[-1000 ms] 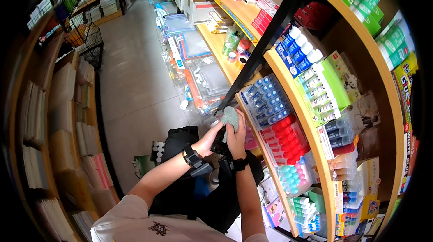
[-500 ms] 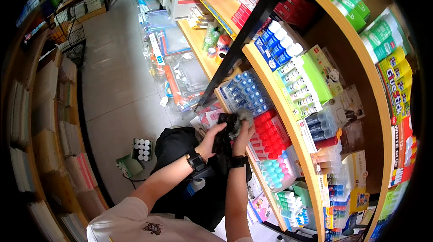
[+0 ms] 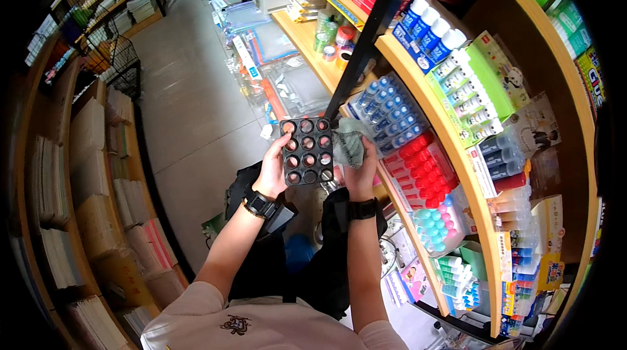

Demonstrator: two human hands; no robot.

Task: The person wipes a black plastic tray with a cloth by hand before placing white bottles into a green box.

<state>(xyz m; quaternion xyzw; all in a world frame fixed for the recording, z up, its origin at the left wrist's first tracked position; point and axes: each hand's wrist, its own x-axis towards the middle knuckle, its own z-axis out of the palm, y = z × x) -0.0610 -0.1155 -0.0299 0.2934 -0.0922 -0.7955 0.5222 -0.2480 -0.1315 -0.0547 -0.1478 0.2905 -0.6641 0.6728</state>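
Black rigid plastic tray (image 3: 307,151) with twelve round wells, gripped by left hand (image 3: 273,170), crumpled grey-green cloth (image 3: 351,142) clutched by right hand (image 3: 359,174)

Right hand (image 3: 360,177) is covering the lower part of the grey cloth (image 3: 351,142); shelf goods at three o'clock are blurring out.

- Bare grey floor (image 3: 189,121) lies open to the left of the hands.
- Packed glue bottles (image 3: 392,111) on the shelf (image 3: 457,154) crowd the right side, just beside the right hand (image 3: 359,177).
- A black post (image 3: 366,43) rises just above.
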